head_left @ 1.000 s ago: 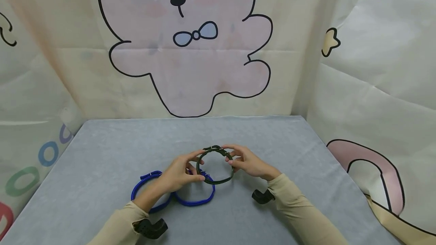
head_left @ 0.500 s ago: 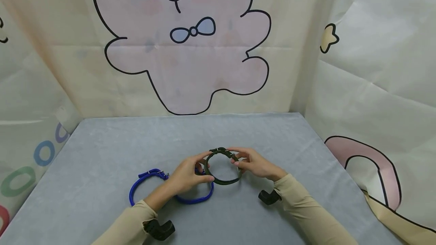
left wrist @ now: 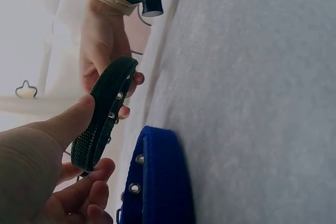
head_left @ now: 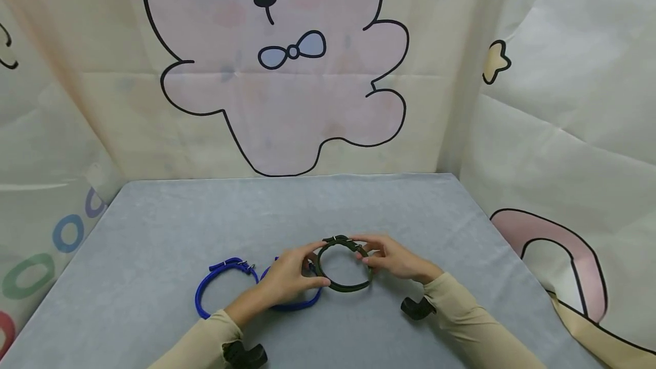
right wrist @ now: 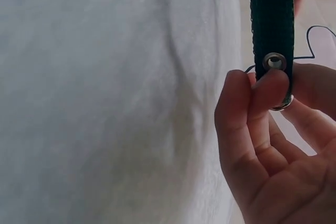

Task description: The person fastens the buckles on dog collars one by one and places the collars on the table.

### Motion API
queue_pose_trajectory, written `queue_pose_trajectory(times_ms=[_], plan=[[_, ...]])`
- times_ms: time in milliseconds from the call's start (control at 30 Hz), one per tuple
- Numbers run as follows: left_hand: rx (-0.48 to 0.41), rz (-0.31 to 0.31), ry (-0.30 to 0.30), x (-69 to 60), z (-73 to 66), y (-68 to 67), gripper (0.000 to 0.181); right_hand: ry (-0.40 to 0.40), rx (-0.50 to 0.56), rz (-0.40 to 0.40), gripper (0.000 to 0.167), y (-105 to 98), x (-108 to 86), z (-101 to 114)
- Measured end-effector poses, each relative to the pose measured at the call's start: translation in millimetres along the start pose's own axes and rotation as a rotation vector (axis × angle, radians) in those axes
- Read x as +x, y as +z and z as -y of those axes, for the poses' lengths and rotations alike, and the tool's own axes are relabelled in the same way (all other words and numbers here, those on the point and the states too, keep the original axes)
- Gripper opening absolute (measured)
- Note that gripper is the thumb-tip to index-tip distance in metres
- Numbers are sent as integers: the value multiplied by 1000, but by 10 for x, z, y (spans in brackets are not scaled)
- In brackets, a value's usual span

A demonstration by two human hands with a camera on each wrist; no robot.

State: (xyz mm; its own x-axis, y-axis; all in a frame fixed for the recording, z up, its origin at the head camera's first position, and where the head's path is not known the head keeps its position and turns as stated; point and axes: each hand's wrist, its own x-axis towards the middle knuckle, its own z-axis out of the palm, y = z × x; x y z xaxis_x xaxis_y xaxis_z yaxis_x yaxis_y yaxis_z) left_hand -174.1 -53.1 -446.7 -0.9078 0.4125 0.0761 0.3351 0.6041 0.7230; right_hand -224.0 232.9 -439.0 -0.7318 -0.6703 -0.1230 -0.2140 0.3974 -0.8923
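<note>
A dark green collar (head_left: 349, 287) of webbing, with metal eyelets and a buckle, is fastened into a ring. Both hands hold it up, its opening facing the head camera. On its left side the left hand (head_left: 289, 272) grips the band between thumb and fingers. The right hand (head_left: 397, 258) pinches the upper right part near the buckle; in the right wrist view, fingertips press the green band (right wrist: 273, 19) just below an eyelet. A blue collar (head_left: 302, 304) lies on the table, partly hidden behind the left hand.
Another blue collar (head_left: 201, 295) lies further left on the grey cloth-covered table (head_left: 179, 215), partly behind the left forearm. Printed fabric walls (head_left: 338, 113) stand at the back and both sides. A black wrist camera (head_left: 417, 307) sits under the right wrist.
Both hands have carried the green collar to the right and a little nearer, away from the blue collars, which now show more. Their grip looks the same.
</note>
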Motion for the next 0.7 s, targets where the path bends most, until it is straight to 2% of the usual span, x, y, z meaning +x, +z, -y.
queue_pose_trajectory(times_ms=[167,467,700], plan=[[49,22,-17,14,-47,55,77,-9,-7,21,55,-22,-64,-27],[128,13,-29,20,-71,147,77,12,-3,32,58,-29,-126,-93],[161,11,-6,24,-83,191,76,12,-23,35,60,-24,-162,-128]])
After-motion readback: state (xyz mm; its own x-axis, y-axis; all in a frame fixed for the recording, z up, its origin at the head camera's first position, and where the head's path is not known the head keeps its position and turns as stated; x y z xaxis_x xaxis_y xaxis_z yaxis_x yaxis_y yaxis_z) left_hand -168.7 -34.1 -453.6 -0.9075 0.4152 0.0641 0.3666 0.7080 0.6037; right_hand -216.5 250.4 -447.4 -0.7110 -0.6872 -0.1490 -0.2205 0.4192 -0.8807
